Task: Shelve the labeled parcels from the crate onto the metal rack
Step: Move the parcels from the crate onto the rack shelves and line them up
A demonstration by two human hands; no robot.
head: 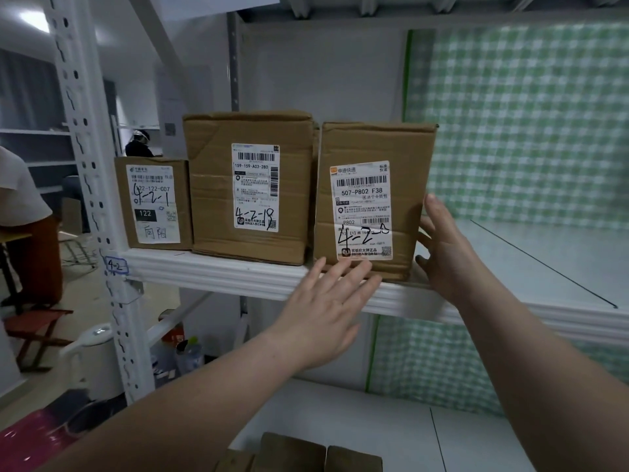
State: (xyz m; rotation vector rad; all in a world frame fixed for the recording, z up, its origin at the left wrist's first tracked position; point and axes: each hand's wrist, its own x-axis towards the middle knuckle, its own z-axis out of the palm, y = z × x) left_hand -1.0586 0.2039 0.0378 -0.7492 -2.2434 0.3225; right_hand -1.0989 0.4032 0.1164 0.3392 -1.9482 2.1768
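Note:
Three brown cardboard parcels stand in a row on the white metal rack shelf: a small one at the left, a taller one in the middle and a third at the right, each with a white shipping label facing me. My right hand lies flat against the right side of the third parcel. My left hand is spread, fingertips at that parcel's lower front edge. Neither hand grips anything.
The shelf runs on to the right in front of a green checked cloth. The rack's perforated upright stands at the left. More brown parcels lie on the lower shelf. A person sits at far left.

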